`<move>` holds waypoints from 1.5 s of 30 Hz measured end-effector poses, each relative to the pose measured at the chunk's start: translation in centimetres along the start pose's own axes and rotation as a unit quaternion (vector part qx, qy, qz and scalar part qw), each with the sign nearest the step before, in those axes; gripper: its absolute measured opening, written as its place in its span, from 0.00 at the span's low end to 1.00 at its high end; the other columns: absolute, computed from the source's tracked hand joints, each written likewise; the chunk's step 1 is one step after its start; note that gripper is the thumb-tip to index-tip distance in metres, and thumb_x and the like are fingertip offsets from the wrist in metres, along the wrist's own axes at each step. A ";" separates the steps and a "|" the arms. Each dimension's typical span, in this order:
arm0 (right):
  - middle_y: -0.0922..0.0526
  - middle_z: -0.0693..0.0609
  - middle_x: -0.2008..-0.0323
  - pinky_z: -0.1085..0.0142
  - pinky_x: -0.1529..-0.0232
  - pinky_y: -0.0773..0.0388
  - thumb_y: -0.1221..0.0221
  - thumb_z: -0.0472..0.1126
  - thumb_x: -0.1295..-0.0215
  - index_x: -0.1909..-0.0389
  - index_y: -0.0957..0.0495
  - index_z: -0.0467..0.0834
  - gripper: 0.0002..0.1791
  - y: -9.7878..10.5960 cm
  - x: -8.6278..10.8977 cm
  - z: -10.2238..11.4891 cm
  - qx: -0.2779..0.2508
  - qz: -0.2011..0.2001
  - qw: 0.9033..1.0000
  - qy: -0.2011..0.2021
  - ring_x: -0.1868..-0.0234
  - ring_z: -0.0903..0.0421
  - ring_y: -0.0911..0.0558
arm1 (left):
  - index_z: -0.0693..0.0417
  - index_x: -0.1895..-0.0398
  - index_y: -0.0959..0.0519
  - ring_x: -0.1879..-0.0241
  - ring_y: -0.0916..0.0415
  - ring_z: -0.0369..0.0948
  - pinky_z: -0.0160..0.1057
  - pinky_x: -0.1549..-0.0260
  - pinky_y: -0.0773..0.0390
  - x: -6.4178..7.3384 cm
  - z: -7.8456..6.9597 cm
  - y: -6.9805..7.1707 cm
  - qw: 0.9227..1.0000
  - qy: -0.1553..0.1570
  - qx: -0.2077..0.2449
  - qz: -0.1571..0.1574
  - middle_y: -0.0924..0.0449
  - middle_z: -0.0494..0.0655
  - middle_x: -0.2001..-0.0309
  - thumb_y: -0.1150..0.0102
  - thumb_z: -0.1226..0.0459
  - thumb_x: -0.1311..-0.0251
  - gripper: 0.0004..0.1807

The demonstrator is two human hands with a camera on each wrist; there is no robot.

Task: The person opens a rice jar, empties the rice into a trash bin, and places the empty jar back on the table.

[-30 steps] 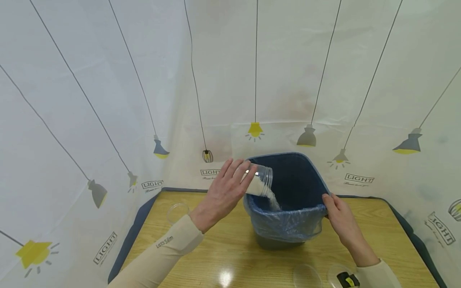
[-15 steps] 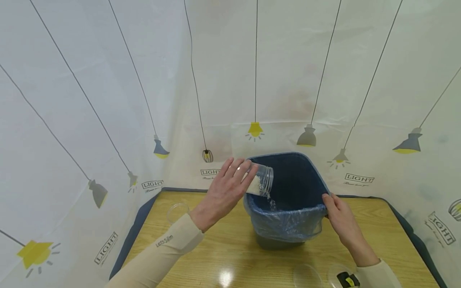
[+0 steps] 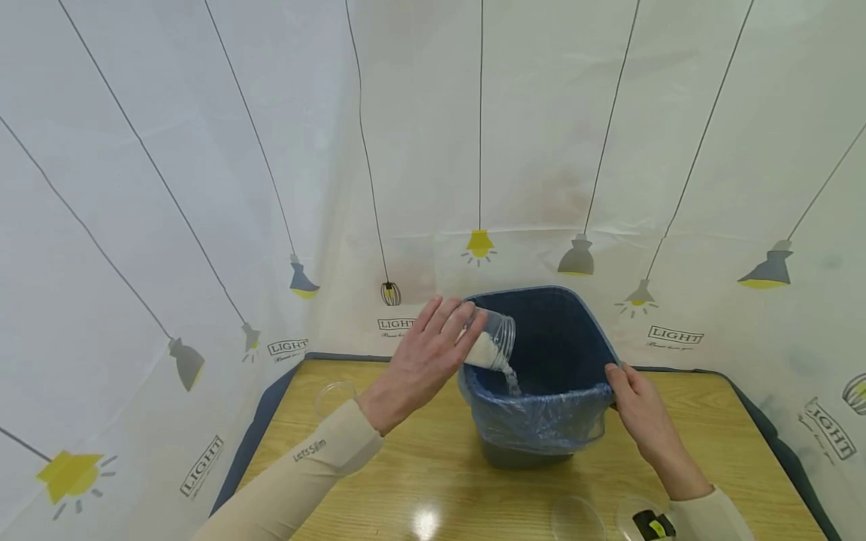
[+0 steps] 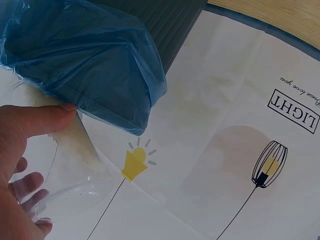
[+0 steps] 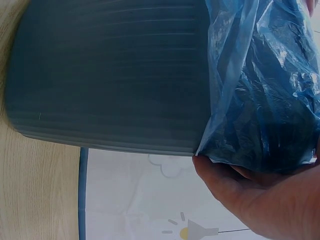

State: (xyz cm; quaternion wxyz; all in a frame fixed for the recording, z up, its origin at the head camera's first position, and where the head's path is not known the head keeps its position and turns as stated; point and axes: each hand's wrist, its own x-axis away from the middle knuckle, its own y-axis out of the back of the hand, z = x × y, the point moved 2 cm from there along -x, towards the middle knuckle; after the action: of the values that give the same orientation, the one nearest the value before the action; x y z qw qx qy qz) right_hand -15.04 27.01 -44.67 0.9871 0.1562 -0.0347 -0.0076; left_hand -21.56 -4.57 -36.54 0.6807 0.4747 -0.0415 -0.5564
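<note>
My left hand grips a clear plastic jar, tipped over the near-left rim of a dark trash bin. White grains stream from the jar's mouth into the bin, and more white contents lie along the jar's lower side. In the left wrist view the thumb presses on the jar wall with fingers round the far side. A blue plastic liner is folded over the bin's rim. My right hand holds the bin's right rim, thumb on top and fingers beneath, over the liner.
On the wooden table lies a round clear lid at the left. Another clear disc is near the front edge, beside a clear round container with a black and yellow item. A lamp-printed sheet surrounds the table.
Grains keep falling from the jar; the stream thinned half a second ago and is somewhat thicker now. The left hand and jar have shifted very slightly right. The right hand stays on the rim.
</note>
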 end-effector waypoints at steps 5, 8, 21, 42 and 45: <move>0.62 0.25 0.22 0.35 0.32 0.37 0.66 0.55 0.15 0.22 0.63 0.24 0.41 0.0 0.0 0.0 0.002 0.000 1.000 -0.002 0.22 0.28 0.53 | 0.58 0.23 0.36 0.31 0.36 0.53 0.53 0.24 0.45 0.0 0.1 0.1 0.999 0.016 0.028 0.007 0.31 0.57 0.32 0.36 0.74 0.37 0.38; 0.62 0.25 0.22 0.34 0.32 0.37 0.66 0.55 0.15 0.22 0.62 0.24 0.41 0.0 0.0 0.0 0.003 0.000 1.000 -0.003 0.22 0.27 0.53 | 0.60 0.23 0.38 0.30 0.36 0.53 0.53 0.24 0.47 0.2 0.3 0.2 0.999 0.026 0.036 0.007 0.31 0.58 0.31 0.37 0.75 0.36 0.38; 0.57 0.24 0.23 0.34 0.33 0.37 0.65 0.56 0.15 0.22 0.60 0.24 0.42 -0.1 0.2 0.0 -0.004 -0.003 1.000 0.017 0.23 0.28 0.51 | 0.58 0.25 0.34 0.29 0.36 0.54 0.52 0.24 0.44 0.5 0.5 0.5 0.999 0.022 0.025 -0.005 0.32 0.59 0.29 0.33 0.70 0.38 0.37; 0.56 0.24 0.22 0.37 0.33 0.35 0.66 0.55 0.15 0.22 0.60 0.24 0.40 0.0 0.0 -0.1 0.014 -0.010 1.000 -0.004 0.22 0.29 0.50 | 0.58 0.25 0.33 0.30 0.35 0.54 0.54 0.24 0.45 0.2 0.1 0.4 1.000 -0.007 0.002 0.006 0.31 0.59 0.31 0.35 0.75 0.39 0.37; 0.56 0.24 0.22 0.37 0.33 0.35 0.66 0.55 0.15 0.22 0.60 0.25 0.40 0.0 0.0 -0.1 0.014 -0.008 1.000 -0.003 0.23 0.29 0.50 | 0.58 0.25 0.34 0.29 0.36 0.54 0.54 0.24 0.47 0.2 0.1 0.5 1.000 -0.015 -0.002 0.011 0.31 0.59 0.30 0.34 0.74 0.39 0.38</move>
State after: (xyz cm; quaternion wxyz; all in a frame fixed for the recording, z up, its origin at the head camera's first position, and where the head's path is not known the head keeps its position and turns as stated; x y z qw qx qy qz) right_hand -15.08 27.04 -44.81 0.9847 0.1699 -0.0364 -0.0160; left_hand -21.23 -4.80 -36.22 0.6872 0.4640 -0.0556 -0.5562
